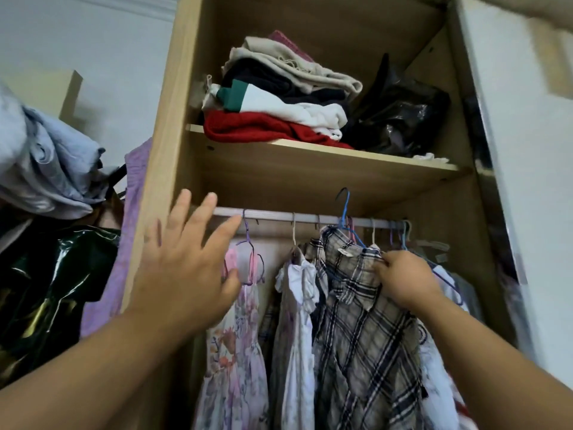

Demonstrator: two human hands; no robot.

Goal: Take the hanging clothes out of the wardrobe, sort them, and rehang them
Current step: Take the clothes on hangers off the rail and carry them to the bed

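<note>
- Plaid shirt [362, 305]: in the wardrobe [161, 150], long axis vertical, collar up, on a blue hanger [344, 212] whose hook stands above the rail [310, 218].
- Right hand [406, 283]: fingers grasping the shirt's shoulder.
- Left hand [186, 268]: fingers released, spread, beside the floral dress [235, 352].
- Collar label [343, 251]: unreadable.

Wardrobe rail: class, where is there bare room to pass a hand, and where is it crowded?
Bare rail shows between the floral dress and the white dress. From the plaid shirt rightwards, hangers bunch tightly.
</note>
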